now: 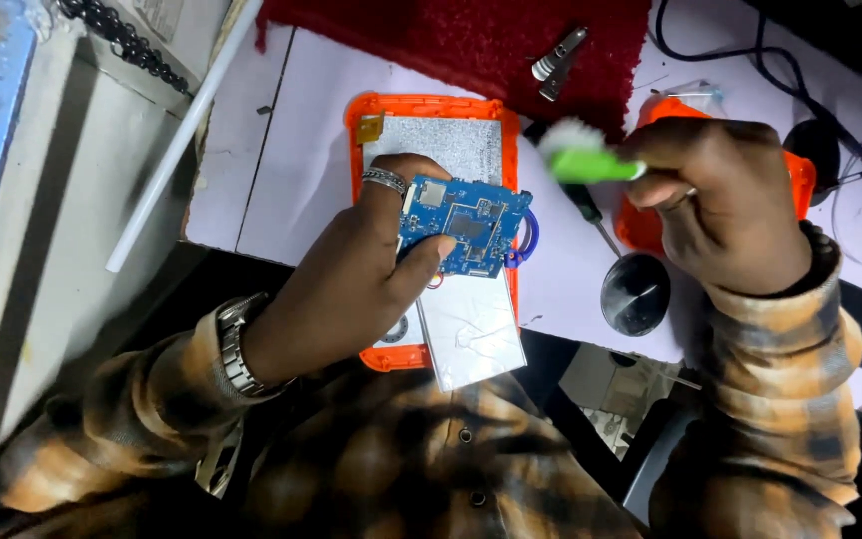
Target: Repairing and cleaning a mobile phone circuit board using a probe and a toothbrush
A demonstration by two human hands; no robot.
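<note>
The left hand (pixel 351 284) pinches a blue circuit board (pixel 465 226) between thumb and fingers, holding it over the open orange case (pixel 421 108) that lies on the white tabletop (pixel 281 140). The board sits at the fingertips, above the case's silver plate (pixel 471 334). The right hand (pixel 725 205) is closed around a green brush (pixel 586 160), whose white bristles point toward the board, just to its right. A screwdriver (pixel 591 212) lies between the hands; a dark round disc (pixel 636 292) rests near the right wrist.
</note>
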